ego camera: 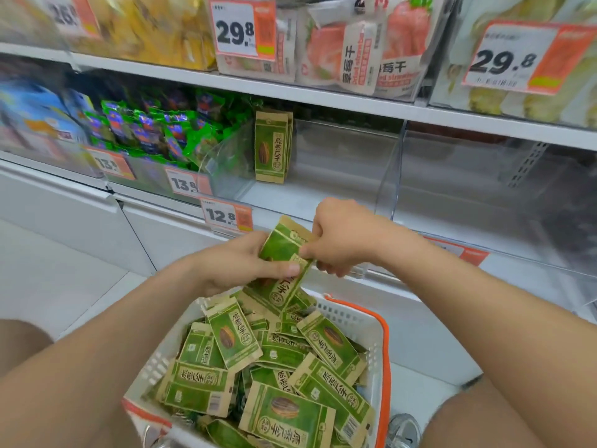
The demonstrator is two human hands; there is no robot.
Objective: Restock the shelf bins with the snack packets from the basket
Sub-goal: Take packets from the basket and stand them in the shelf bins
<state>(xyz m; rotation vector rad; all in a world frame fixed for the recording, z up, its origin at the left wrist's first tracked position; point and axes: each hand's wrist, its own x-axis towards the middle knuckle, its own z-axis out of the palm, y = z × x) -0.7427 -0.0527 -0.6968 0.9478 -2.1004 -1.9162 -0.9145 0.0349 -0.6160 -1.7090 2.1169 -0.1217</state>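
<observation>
Both hands hold a small stack of green-and-tan packets (pixel 284 263) above the basket (pixel 371 331). The left hand (pixel 239 263) grips the stack from the left, thumb laid across its front. The right hand (pixel 342 237) pinches the stack's upper right edge between thumb and fingers. The white basket, with an orange handle (pixel 386 350), sits between the person's knees and is filled with loose packets of the same kind. Above and behind the hands, a clear bin (pixel 339 163) on the lower shelf contains a few upright packets (pixel 273 147) at its left side; the rest of the bin is bare. A 12.8 price tag (pixel 226 216) is fixed at the bin's front edge.
</observation>
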